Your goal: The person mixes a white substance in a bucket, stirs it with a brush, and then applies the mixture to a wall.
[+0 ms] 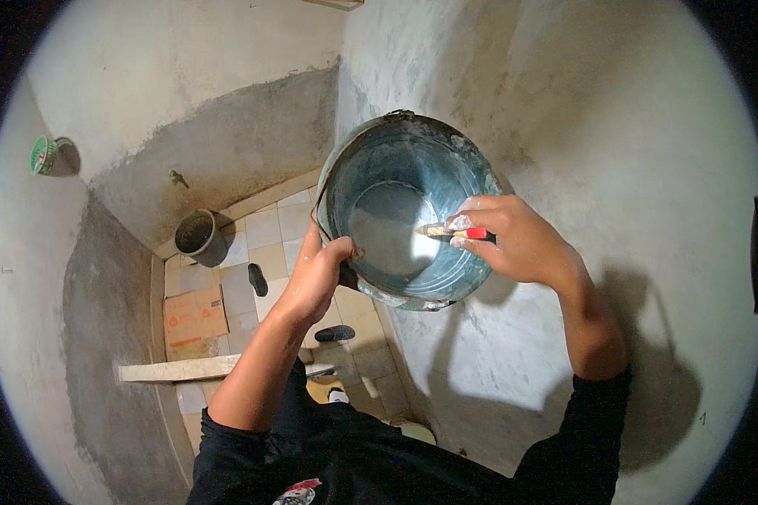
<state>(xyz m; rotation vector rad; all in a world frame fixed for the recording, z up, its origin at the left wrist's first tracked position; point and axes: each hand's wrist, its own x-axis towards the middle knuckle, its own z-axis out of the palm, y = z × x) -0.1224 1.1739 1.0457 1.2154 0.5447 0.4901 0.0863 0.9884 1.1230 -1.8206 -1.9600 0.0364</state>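
A worn blue-grey bucket point(379, 160) is held up in front of me, its mouth turned toward me. White liquid or residue shows at its bottom, and pale streaks mark its inner wall. My left hand point(318, 273) grips the bucket's near left rim, thumb over the edge and fingers hidden beneath. At the right side of the opening, my right hand point(514, 240) pinches a paintbrush point(477, 233) with a red-tipped handle. The brush's bristle end points left, inside the bucket's mouth. White smears coat the right fingertips.
Below on the tiled floor are a dark bucket point(200, 237), a flattened cardboard piece point(195, 316) and two black slippers point(258, 279). A pale beam point(177, 370) crosses at lower left. The patchy grey wall point(648, 210) rises close on my right. A green basket point(43, 155) hangs at far left.
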